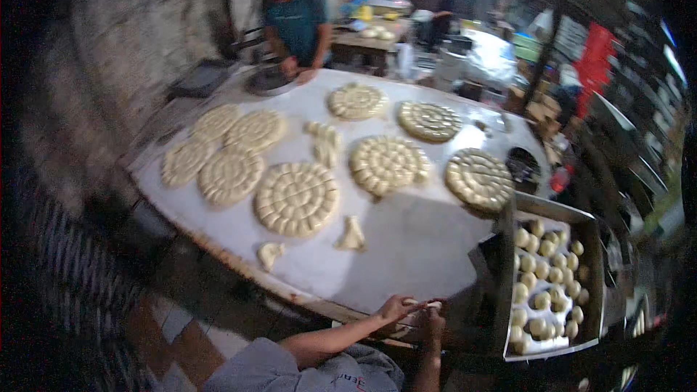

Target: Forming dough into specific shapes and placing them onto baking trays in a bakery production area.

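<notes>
Dough piece [434, 305], pale, lies left-to-right between left hand [396, 309] and right hand [435, 319] at the table's [406, 265] near edge, both partly curled onto it, neither clearly nearer.

Is wearing a grey shirt [377, 368], looking soft and loose and making small folds. Is showing a little print [352, 379] on the front, mixing dark letters with a bit of red, but looking too blurry to tell more. Is having a short left sleeve [250, 366], matching the grey of the front and stopping near the elbow. Is leaving the left arm [334, 337] bare right down to the bare left hand [396, 309]. Is showing a bare right arm [430, 359] too, ending in a bare right hand [435, 324].
</notes>
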Motion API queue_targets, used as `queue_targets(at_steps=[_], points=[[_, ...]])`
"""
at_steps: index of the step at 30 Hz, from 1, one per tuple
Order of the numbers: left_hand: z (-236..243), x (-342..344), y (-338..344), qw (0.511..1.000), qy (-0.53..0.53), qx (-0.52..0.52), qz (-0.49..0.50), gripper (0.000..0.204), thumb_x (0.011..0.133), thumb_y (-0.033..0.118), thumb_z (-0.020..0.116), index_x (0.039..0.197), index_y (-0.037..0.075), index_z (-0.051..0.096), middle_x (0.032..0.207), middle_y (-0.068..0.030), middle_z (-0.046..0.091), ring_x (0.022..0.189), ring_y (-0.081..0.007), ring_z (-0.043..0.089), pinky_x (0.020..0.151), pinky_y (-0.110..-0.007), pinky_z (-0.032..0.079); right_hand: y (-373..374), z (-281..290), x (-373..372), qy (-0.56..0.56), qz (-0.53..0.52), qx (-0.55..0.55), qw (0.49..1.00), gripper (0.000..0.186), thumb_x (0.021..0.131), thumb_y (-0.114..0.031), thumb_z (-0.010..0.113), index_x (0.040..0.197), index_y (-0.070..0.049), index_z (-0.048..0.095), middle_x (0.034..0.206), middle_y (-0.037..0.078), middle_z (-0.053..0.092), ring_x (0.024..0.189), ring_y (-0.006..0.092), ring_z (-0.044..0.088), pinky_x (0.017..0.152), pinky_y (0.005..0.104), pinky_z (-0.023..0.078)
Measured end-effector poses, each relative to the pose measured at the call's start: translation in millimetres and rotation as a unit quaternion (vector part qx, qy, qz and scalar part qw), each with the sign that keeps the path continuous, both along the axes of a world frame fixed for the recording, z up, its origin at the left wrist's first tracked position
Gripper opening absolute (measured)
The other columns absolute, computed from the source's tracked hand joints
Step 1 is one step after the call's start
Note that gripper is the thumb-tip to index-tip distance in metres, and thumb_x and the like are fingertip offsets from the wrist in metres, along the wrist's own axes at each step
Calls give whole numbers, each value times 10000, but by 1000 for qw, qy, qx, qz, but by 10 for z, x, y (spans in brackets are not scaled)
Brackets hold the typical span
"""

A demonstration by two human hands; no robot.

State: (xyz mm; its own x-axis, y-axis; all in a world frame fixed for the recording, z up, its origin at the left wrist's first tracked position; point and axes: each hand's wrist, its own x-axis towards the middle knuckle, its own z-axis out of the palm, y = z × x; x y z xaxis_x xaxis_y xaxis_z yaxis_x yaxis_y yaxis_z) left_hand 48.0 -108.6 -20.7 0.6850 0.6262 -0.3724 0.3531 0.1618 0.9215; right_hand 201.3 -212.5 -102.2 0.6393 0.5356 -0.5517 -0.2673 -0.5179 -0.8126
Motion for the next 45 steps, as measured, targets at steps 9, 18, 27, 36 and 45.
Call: queue_targets(at_steps=[9, 18, 27, 36, 45], points=[[4, -1358, 663, 873, 85, 468, 107, 376, 616, 323, 678, 802, 36, 523, 828, -163, 547, 812, -361, 521, 691, -411, 436, 263, 684, -85, -202, 141, 328, 912, 163, 794, -42, 526, 956, -30, 504, 896, 94, 477, 800, 201, 492, 722, 338, 439], [98, -329, 522, 894, 128, 422, 81, 244, 749, 255, 560, 903, 66, 553, 928, -126, 545, 936, -296, 493, 829, -426, 374, 1087, 657, -338, -585, 106, 78, 801, 315, 711, -276, 637, 886, -31, 544, 954, 154, 471, 938, 326, 423, 833, 442, 347], [219, -966, 830, 833, 23, 549, -64, 172, 731, 222, 620, 778, 72, 549, 817, -110, 504, 849, -290, 489, 737, -405, 423, 272, -411, -21, -489, -177, 173, 837, 269, 770, -210, 579, 917, 11, 539, 972, 205, 512, 869, 363, 503, 842, 427, 391], [-83, -538, 290, 844, 41, 533, 40, 144, 712, 168, 598, 802, 62, 561, 845, -122, 522, 859, -307, 495, 765, -425, 417, 899, 940, -846, -566, 154, 40, 809, 162, 705, -165, 579, 778, -20, 571, 926, 185, 511, 901, 352, 451, 820, 474, 353], [176, -89, 920, 859, 47, 508, 47, 130, 698, 151, 553, 732, 27, 538, 777, -144, 519, 787, -296, 495, 716, -382, 403, 589, -487, 299, -368, -144, 260, 881, 471, 679, -211, 640, 1083, -11, 503, 1109, 194, 483, 1077, 389, 409, 943, 480, 323]])
